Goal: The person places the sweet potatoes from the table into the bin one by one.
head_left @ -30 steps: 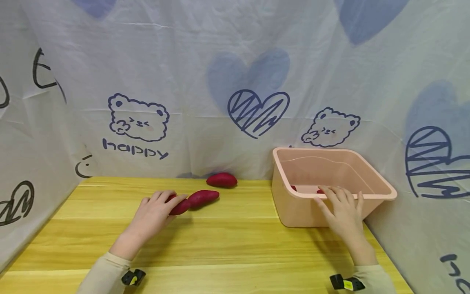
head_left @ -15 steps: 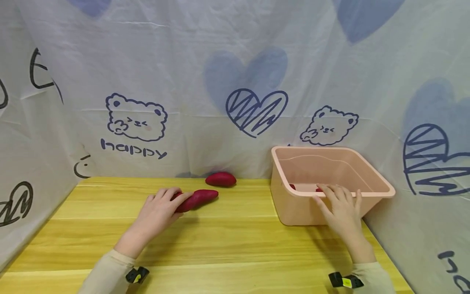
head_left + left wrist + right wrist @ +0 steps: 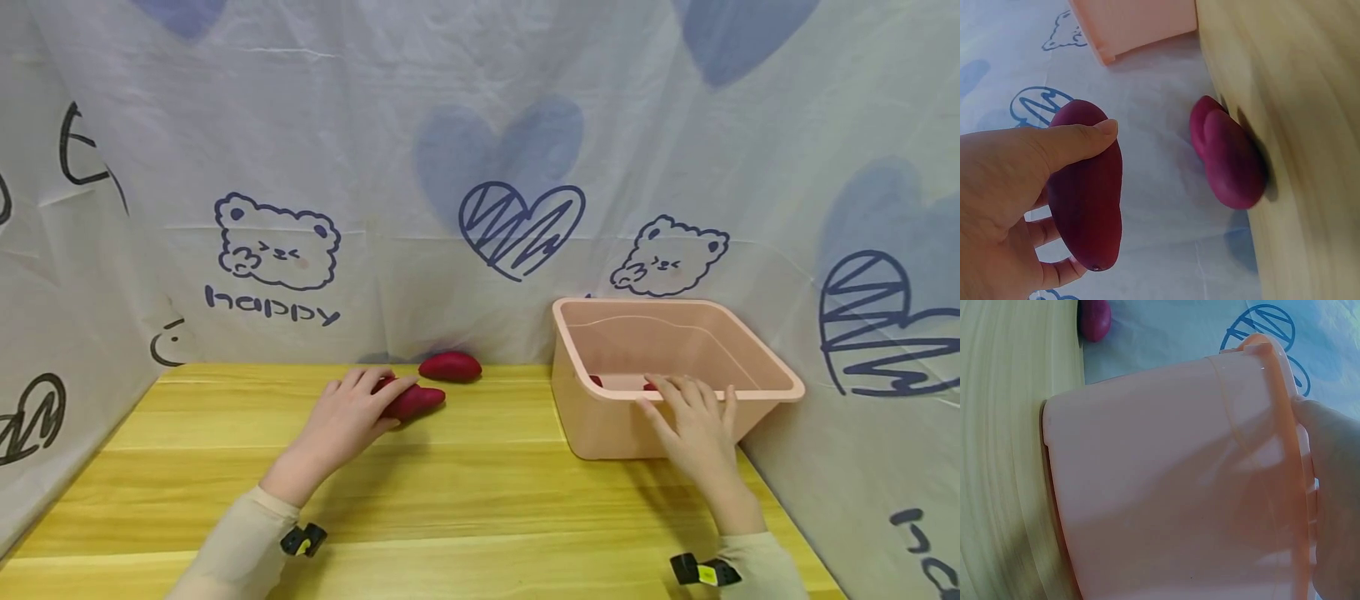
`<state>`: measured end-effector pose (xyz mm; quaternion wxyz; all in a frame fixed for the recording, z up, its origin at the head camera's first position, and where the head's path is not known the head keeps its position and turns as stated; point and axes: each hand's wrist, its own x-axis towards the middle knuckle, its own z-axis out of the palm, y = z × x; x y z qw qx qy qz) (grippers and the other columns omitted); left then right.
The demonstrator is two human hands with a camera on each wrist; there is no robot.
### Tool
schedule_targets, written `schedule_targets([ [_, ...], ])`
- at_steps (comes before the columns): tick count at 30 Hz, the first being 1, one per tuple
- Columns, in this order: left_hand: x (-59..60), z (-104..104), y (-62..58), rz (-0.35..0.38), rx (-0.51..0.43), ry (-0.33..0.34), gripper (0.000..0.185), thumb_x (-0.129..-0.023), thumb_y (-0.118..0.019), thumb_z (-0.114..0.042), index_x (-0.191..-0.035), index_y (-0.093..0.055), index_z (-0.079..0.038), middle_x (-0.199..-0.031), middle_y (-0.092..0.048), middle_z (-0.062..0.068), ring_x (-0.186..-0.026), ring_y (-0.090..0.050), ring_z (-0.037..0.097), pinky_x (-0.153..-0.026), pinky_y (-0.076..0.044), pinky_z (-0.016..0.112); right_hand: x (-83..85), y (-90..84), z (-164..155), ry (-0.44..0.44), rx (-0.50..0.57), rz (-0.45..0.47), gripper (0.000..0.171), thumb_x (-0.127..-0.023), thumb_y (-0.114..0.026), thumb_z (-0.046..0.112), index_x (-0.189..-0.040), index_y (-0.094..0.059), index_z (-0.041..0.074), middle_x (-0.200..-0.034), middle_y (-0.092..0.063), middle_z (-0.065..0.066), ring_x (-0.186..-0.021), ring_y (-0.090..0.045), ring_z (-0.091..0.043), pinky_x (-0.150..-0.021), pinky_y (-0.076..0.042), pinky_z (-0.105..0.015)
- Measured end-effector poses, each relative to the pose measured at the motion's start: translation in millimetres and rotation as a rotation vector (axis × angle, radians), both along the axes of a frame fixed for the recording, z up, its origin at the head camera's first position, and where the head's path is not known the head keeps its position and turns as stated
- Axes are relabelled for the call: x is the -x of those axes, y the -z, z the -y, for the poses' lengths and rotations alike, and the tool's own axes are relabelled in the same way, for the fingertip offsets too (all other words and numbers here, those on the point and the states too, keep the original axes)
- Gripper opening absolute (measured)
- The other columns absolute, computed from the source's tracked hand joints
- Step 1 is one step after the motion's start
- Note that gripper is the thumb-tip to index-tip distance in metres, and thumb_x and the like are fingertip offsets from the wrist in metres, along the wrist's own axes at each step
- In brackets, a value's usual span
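Note:
A purple-red sweet potato point(image 3: 1088, 200) is in my left hand point(image 3: 341, 425), thumb across one side and fingers behind it. It is raised off the table, and in the head view the hand mostly hides it. Just beyond lies another sweet potato point(image 3: 426, 402), which the held one overlaps there. A third sweet potato point(image 3: 450, 367) rests at the table's back edge by the cloth. At the right, my right hand point(image 3: 701, 433) grips the front rim of a pink plastic bin point(image 3: 581, 417), fingers hooked over it and thumb outside. Small red parts of things point(image 3: 650, 386) show inside the bin.
The wood-grain table point(image 3: 465, 517) runs back to a white cloth point(image 3: 390, 167) printed with hearts and bears. More cloth hangs at the left and right sides. The bin stands at the table's back right, near the side cloth.
My left hand has moved right and slightly away from me with its sweet potato, now covering more of the one lying beyond. My right hand stays on the bin's rim.

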<state>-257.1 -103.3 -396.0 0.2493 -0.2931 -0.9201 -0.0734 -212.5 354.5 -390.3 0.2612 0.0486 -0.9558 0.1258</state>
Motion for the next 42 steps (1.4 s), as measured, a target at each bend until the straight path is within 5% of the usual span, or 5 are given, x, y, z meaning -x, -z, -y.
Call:
schedule_targets([
  [17,16.3,-32.6,-20.2,-0.065,-0.073,0.092,0.061,-0.079,-0.081,-0.032,-0.135,-0.056,-0.03,-0.121,-0.061,0.007,-0.104,-0.056,0.03,-0.072,-0.047,0.041,0.1,-0.1,0.1,-0.001,0.008,0.005,0.048,-0.099,-0.047,0.048,-0.134,-0.055,0.016,-0.134,-0.051,-0.017,-0.13,-0.035,-0.043,-0.112,-0.001,-0.071],
  [27,18.2,-57.5,-37.3,-0.005,-0.057,0.103,0.065,-0.083,-0.078,-0.031,-0.141,-0.05,-0.032,-0.125,-0.058,0.005,-0.107,-0.055,0.029,-0.076,-0.05,0.043,0.6,1.7,-0.6,-0.003,0.008,-0.001,0.048,-0.099,-0.048,0.049,-0.133,-0.056,0.015,-0.133,-0.051,-0.018,-0.13,-0.035,-0.043,-0.112,-0.001,-0.071],
  [42,26.1,-93.6,-50.0,-0.037,-0.065,0.15,0.059,-0.085,-0.075,-0.034,-0.139,-0.052,-0.032,-0.125,-0.059,0.003,-0.108,-0.055,0.026,-0.077,-0.051,0.042,1.7,2.1,-0.9,-0.002,0.01,0.008,0.048,-0.099,-0.047,0.049,-0.133,-0.056,0.016,-0.133,-0.051,-0.016,-0.131,-0.035,-0.043,-0.112,0.0,-0.07],
])
